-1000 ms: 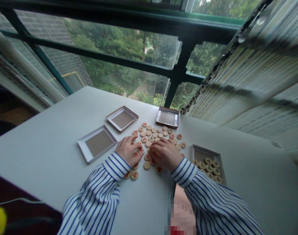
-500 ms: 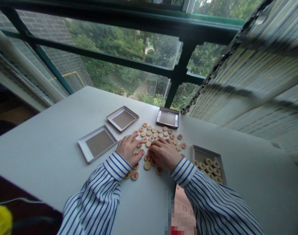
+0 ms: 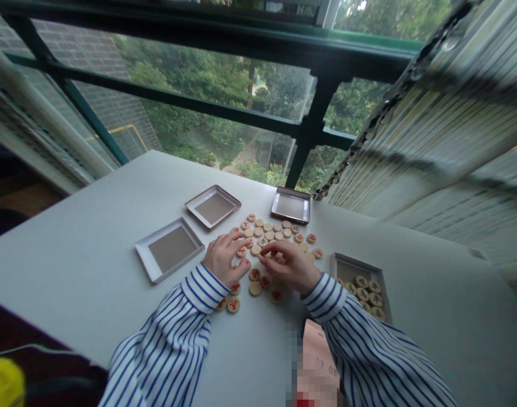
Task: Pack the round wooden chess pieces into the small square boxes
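Several round wooden chess pieces [image 3: 270, 230] with red or dark characters lie scattered on the white table [image 3: 89, 254]. My left hand [image 3: 224, 257] rests on the pieces at the left of the heap, fingers stretched out over them. My right hand [image 3: 289, 263] is lifted a little above the pieces, its fingers pinched together on one wooden piece. Both arms wear blue-and-white striped sleeves.
Empty shallow trays stand around the heap: one at the left [image 3: 169, 249], one behind it [image 3: 212, 206], one at the back [image 3: 291, 204]. A tray at the right [image 3: 342, 268] holds several pieces. A window frame and a striped blind stand beyond the table's far edge.
My right hand has risen off the heap and closed its fingers into a pinch on a piece. My left hand's fingers have stretched forward over the pieces.
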Demonstrator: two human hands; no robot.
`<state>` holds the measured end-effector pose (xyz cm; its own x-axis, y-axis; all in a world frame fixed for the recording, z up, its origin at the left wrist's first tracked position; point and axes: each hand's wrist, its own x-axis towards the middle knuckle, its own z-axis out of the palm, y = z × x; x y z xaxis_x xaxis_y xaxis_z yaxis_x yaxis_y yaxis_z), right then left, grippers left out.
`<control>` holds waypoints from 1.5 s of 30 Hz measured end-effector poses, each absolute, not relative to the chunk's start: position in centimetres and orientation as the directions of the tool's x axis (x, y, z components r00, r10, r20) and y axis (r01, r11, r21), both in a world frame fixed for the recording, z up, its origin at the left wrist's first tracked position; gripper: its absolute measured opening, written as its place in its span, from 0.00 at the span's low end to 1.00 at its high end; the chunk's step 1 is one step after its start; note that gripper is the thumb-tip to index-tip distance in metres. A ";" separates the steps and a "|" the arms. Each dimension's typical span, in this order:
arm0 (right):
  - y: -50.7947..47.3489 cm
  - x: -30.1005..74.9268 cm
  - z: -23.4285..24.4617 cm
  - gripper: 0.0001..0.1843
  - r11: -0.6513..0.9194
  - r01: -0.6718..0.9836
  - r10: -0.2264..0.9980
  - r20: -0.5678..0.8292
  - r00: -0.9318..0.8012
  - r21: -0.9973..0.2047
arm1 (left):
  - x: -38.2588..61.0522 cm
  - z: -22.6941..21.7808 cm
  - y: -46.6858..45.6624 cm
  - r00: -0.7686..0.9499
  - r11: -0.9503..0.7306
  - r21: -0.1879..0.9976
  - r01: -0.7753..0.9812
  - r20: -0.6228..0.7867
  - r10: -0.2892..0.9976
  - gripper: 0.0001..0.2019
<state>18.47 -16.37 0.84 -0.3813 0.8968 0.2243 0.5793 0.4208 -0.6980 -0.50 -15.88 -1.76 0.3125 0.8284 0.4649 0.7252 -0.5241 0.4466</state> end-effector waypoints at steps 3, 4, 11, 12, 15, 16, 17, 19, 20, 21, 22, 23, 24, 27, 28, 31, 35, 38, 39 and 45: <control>-16.2 18.7 1.2 0.10 0.194 0.397 0.957 0.083 -0.279 -0.897 | -0.3 -1.7 -15.9 0.325 -0.549 0.456 0.700 0.481 0.814 0.16; -16.1 18.8 1.2 0.11 0.136 0.331 0.960 0.042 -0.276 -0.934 | -0.2 -1.7 -15.9 0.329 -0.560 0.457 0.691 0.492 0.806 0.16; -16.0 18.6 1.3 0.13 -0.049 0.049 0.953 -0.062 -0.296 -0.998 | 0.2 -1.2 -15.9 0.347 -0.640 0.452 0.621 0.574 0.742 0.15; -16.1 18.6 1.3 0.13 -0.061 0.044 0.952 -0.071 -0.297 -0.997 | 0.3 -1.2 -16.0 0.345 -0.644 0.448 0.621 0.581 0.737 0.15; -16.2 18.4 1.4 0.12 -0.080 0.027 0.946 -0.084 -0.313 -0.996 | 0.5 -1.1 -16.1 0.351 -0.663 0.420 0.619 0.607 0.713 0.13; -16.2 18.3 1.4 0.12 -0.083 0.021 0.944 -0.085 -0.319 -0.996 | 0.6 -1.1 -16.1 0.356 -0.674 0.406 0.616 0.620 0.699 0.13; -16.2 18.3 1.5 0.12 -0.086 0.015 0.942 -0.086 -0.324 -0.996 | 0.6 -1.1 -16.1 0.362 -0.685 0.392 0.614 0.632 0.685 0.13; -16.3 18.2 1.5 0.12 -0.092 0.004 0.940 -0.088 -0.331 -0.996 | 0.7 -1.1 -16.1 0.367 -0.702 0.367 0.610 0.654 0.661 0.12; -16.3 18.2 1.5 0.12 -0.092 0.003 0.939 -0.088 -0.331 -0.996 | 0.7 -1.1 -16.1 0.366 -0.709 0.358 0.608 0.665 0.650 0.11; -16.3 18.2 1.5 0.12 -0.091 0.004 0.940 -0.087 -0.331 -0.996 | 0.7 -1.1 -16.1 0.365 -0.714 0.349 0.607 0.675 0.641 0.11; -16.3 18.1 1.5 0.12 -0.088 0.008 0.940 -0.086 -0.330 -0.996 | 0.7 -1.1 -16.1 0.364 -0.719 0.341 0.606 0.684 0.632 0.10; -16.3 18.1 1.5 0.12 -0.086 0.012 0.940 -0.085 -0.330 -0.996 | 0.8 -1.0 -16.1 0.364 -0.722 0.334 0.605 0.691 0.625 0.09; -16.3 18.1 1.5 0.12 -0.084 0.014 0.940 -0.084 -0.332 -0.996 | 0.8 -1.0 -16.1 0.366 -0.725 0.327 0.606 0.695 0.619 0.09; -16.4 18.1 1.4 0.11 -0.087 -0.006 0.936 -0.079 -0.342 -0.996 | 0.9 -0.9 -16.1 0.370 -0.723 0.314 0.615 0.695 0.616 0.09; -16.4 18.0 1.3 0.11 -0.085 -0.013 0.936 -0.076 -0.343 -0.996 | 1.0 -0.9 -16.1 0.370 -0.721 0.311 0.619 0.694 0.618 0.09; -16.4 18.0 1.0 0.12 -0.062 0.005 0.939 -0.060 -0.338 -0.998 | 1.0 -1.0 -16.1 0.380 -0.717 0.305 0.627 0.684 0.623 0.09; -16.3 18.1 0.4 0.11 0.064 0.213 0.965 0.006 -0.263 -0.975 | 0.6 -1.2 -15.9 0.384 -0.710 0.317 0.629 0.667 0.638 0.11; -16.3 18.2 0.1 0.09 0.221 0.487 0.966 0.123 -0.225 -0.845 | -0.2 -1.5 -15.4 0.339 -0.662 0.335 0.670 0.656 0.675 0.11; -16.4 18.3 0.0 0.09 0.272 0.556 0.958 0.164 -0.237 -0.786 | -0.5 -1.6 -15.2 0.319 -0.638 0.338 0.692 0.651 0.689 0.11; -16.7 18.2 -0.2 0.07 0.450 0.729 0.893 0.280 -0.353 -0.516 | -2.2 -1.6 -14.3 0.187 -0.534 0.403 0.743 0.641 0.744 0.10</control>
